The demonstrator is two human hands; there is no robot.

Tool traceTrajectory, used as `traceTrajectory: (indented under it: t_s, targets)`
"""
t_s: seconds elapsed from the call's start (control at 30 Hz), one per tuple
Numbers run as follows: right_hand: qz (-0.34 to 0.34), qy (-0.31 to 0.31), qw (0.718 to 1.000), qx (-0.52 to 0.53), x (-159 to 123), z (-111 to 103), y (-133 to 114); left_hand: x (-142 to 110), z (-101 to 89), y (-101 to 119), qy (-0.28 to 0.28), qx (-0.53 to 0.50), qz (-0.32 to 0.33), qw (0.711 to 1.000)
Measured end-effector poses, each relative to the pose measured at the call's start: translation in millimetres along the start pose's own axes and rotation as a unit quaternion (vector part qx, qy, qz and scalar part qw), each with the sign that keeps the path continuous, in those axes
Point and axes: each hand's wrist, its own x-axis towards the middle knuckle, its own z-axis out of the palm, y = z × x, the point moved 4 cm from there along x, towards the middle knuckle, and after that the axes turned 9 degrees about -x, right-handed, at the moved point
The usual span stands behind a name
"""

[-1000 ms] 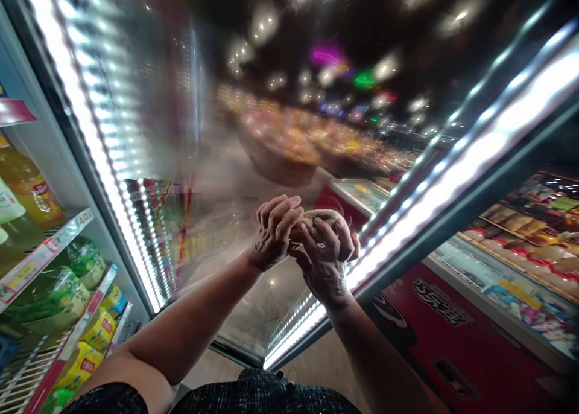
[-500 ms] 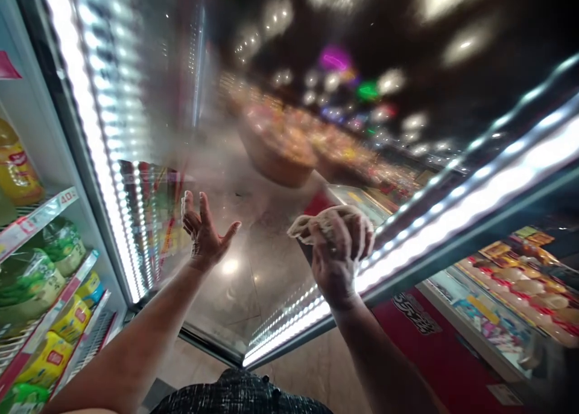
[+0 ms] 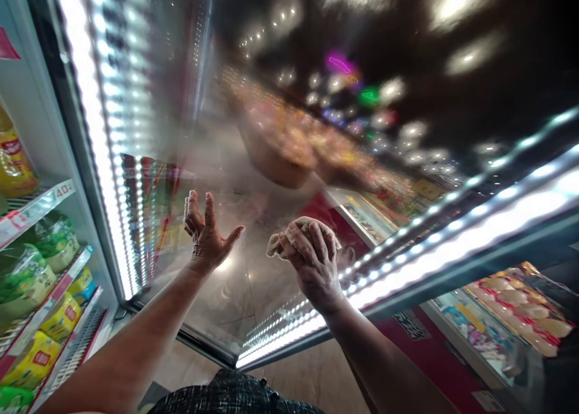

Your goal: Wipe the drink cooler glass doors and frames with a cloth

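Observation:
In front of me is a glass door (image 3: pixel 235 221), foggy in places, with LED strips along its frame. My right hand (image 3: pixel 316 263) presses a pale, bunched-up cloth (image 3: pixel 305 230) to the glass, near the LED strip on the right edge. Its fingers curl over the cloth, and part of the cloth sticks out to the left. My left hand (image 3: pixel 208 236) is raised at the left part of the glass, thumb and fingers spread, holding nothing. Whether its fingertips touch the glass I cannot tell.
To the left, cooler shelves (image 3: pixel 36 212) carry green-labelled bottles (image 3: pixel 54 239), yellow packets (image 3: pixel 61 311) and an orange drink bottle (image 3: pixel 13 154). Beyond the door's right edge stands a red freezer case (image 3: pixel 420 347) with packaged goods (image 3: pixel 515 305) on it. The floor (image 3: pixel 298 372) shows below.
My right hand has moved left and slightly down across the glass with the cloth, away from the right LED strip. My left hand keeps its spread pose, shifted only slightly in view.

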Motion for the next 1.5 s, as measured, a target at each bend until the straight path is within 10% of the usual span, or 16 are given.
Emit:
traceTrajectory:
  t_s: [0.77, 0.97, 1.5]
  targets:
    - [-0.069, 0.002, 0.996, 0.051, 40, 9, -13, 1, -0.3, -7, 0.002, 0.000, -0.003, 1.000]
    - [0.002, 0.015, 0.999, 0.041, 56, 8, -9, 1, -4.0, -8, 0.004, -0.001, 0.009, 1.000]
    - [-0.050, 0.016, 0.996, 0.070, 81, 17, -36, 22, -22.8, -46, 0.014, -0.012, -0.075, 0.997]
